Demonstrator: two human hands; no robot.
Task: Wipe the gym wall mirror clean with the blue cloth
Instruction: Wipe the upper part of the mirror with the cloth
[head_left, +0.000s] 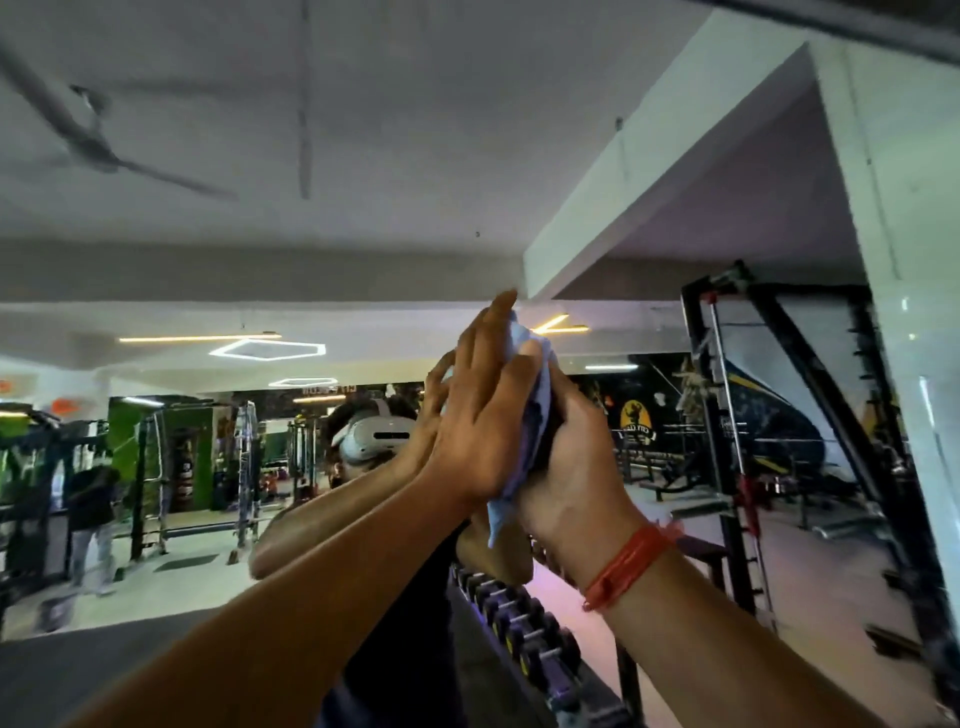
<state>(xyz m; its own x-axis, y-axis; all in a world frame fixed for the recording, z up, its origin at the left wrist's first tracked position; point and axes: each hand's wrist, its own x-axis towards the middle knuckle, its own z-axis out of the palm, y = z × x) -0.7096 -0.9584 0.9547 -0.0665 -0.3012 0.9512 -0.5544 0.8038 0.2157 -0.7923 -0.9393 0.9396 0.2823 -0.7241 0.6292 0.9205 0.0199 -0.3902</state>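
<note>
Both hands are working raised and close together high on the wall mirror (208, 467), with the blue cloth (524, 410) sandwiched between them and the glass. The left hand (483, 415) is lying flat with fingers straight, pressing over the cloth; the right hand (576, 457) is gripping the bunched cloth from the side, a red thread band (628, 564) showing on that wrist. A tail of the cloth is hanging loose below the palms. The reflection is showing the person's headset (374, 431) and the gym floor behind, and a dumbbell rack (524, 629) is sitting just below the arms against the mirror. Risks, as I'm judging them: the cloth is wadded, not spread, so it is probably covering only a small patch and could be leaving streaks or missed strips; the loose tail could be slipping out if the grip relaxes, dropping onto the dumbbells; bare fingertips past the cloth edge near the top could be smearing prints on the glass; leaning in at this reach over the rack could be costing balance or pressing too hard on the pane. Whether the glass is already clean here I cannot tell.
</note>
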